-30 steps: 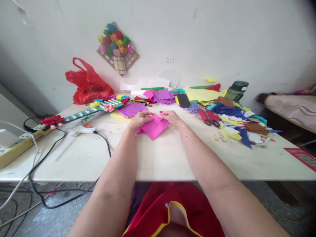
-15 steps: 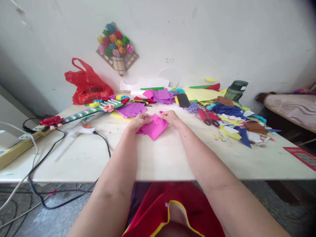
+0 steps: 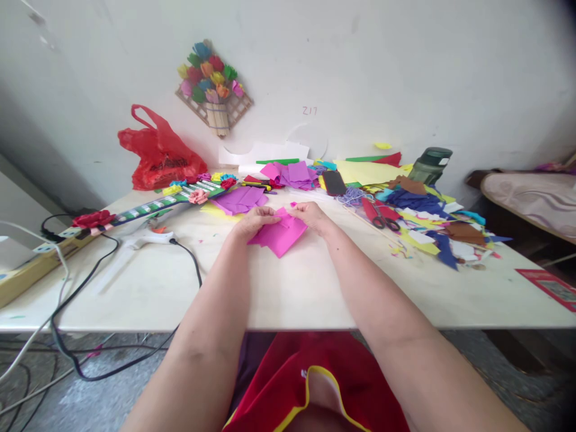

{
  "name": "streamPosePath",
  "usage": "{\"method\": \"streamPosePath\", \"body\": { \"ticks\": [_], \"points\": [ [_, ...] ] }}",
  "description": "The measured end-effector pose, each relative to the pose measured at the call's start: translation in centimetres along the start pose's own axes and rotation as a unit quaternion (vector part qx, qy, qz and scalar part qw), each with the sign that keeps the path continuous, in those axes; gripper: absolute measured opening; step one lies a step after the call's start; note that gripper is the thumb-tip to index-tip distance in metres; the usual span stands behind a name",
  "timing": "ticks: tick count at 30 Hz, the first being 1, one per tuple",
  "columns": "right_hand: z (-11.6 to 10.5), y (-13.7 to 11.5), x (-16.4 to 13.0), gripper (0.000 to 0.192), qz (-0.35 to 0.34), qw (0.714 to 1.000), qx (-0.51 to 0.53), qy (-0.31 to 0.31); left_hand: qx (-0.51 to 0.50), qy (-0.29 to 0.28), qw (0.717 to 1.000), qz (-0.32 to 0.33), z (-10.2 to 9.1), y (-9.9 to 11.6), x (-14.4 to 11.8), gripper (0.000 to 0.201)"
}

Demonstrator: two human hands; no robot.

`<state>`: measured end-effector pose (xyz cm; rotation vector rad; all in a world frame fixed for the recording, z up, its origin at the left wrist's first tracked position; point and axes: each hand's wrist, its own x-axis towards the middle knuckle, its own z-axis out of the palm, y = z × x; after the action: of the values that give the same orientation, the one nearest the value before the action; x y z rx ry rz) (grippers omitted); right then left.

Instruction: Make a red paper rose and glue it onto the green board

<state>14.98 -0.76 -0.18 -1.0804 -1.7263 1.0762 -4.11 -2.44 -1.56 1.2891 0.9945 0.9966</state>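
Between my hands is a bright pink piece of paper (image 3: 281, 237), held above the white table with one corner pointing toward me. My left hand (image 3: 257, 222) is closed on its left upper edge, thumb on top. My right hand (image 3: 311, 216) pinches the upper right edge, and a small pink bit sticks up by its fingertips. Part of the paper is hidden under the fingers. Just behind my left hand lie purple paper pieces (image 3: 243, 200) on a yellow sheet.
At left are a white glue gun (image 3: 144, 239) with a black cord, a power strip (image 3: 40, 264) and a red bag (image 3: 157, 153). On the right lie scissors (image 3: 384, 222), a phone (image 3: 333, 183), mixed paper scraps (image 3: 427, 216) and a dark green bottle (image 3: 431, 165).
Both hands stay in nearly the same place. The pink paper's near edge has shifted slightly, and its front corner sits a little lower.
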Motion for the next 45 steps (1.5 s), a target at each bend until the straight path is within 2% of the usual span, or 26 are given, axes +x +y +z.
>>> {"method": "streamPosePath", "body": {
  "ticks": [7, 10, 15, 22, 27, 33, 37, 42, 45],
  "points": [
    [0.3, 0.1, 0.0, 0.042, -0.006, 1.0, 0.017, -0.005, 0.082, 0.033, 0.996, 0.015, 0.2, 0.2, -0.1, 0.035],
    [0.3, 0.4, 0.2, 0.043, 0.018, 0.997, 0.077, -0.003, 0.078, 0.048, 0.995, 0.03, 0.1, 0.2, 0.2, 0.036],
    [0.1, 0.7, 0.6, 0.045, 0.076, 0.972, 0.217, 0.041, 0.043, 0.091, 0.992, 0.072, 0.0, 0.2, 0.5, 0.037],
    [0.1, -0.1, 0.4, 0.037, 0.118, 0.942, 0.313, 0.037, 0.013, 0.128, 0.985, 0.116, 0.1, -0.2, 0.9, 0.037],
    [0.7, -0.5, 0.2, 0.029, 0.136, 0.942, 0.305, 0.015, -0.001, 0.156, 0.979, 0.127, 0.6, 0.0, 1.1, 0.037],
    [1.3, -0.9, -0.1, 0.032, 0.144, 0.951, 0.272, 0.002, -0.014, 0.165, 0.976, 0.141, 0.9, -0.2, 1.4, 0.038],
    [1.6, -1.2, -0.2, 0.028, 0.149, 0.955, 0.257, 0.025, -0.021, 0.158, 0.977, 0.141, 1.0, -0.4, 1.6, 0.04],
    [1.8, -1.4, -0.1, 0.02, 0.167, 0.953, 0.24, 0.083, -0.023, 0.135, 0.981, 0.134, 1.2, -0.3, 1.4, 0.042],
    [1.7, -1.3, 0.0, 0.018, 0.167, 0.953, 0.239, 0.081, -0.036, 0.119, 0.983, 0.131, 1.1, -0.3, 1.2, 0.042]
  ]
}}
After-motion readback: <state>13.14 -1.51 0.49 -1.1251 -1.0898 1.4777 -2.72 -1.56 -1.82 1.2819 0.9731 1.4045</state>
